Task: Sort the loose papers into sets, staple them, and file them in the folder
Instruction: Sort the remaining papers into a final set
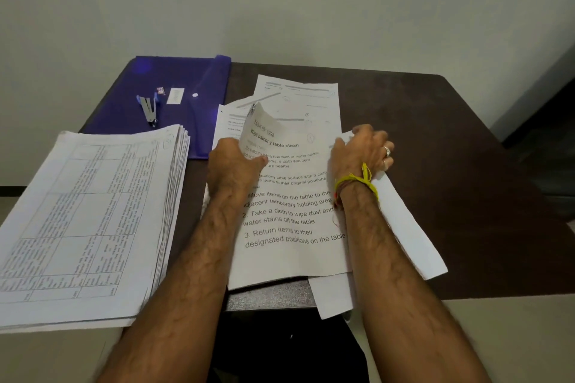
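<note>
A printed instruction sheet (pixel 289 227) lies on top of several loose papers (pixel 298 96) in the middle of the dark table. My left hand (pixel 233 165) pinches the sheet's top left corner, which curls upward. My right hand (pixel 364 149) rests on the right edge of the loose papers, fingers bent over a sheet; a yellow thread is tied round that wrist. A blue plastic folder (pixel 186 78) lies at the back left. On the folder sit a metal stapler (pixel 149 110) and a small box of staples (pixel 175 96).
A thick stack of printed table sheets (pixel 87 221) fills the left front, hanging over the table edge. The dark table (pixel 451 180) stands against a pale wall. A white sheet (pixel 413 242) sticks out to the right under my right forearm.
</note>
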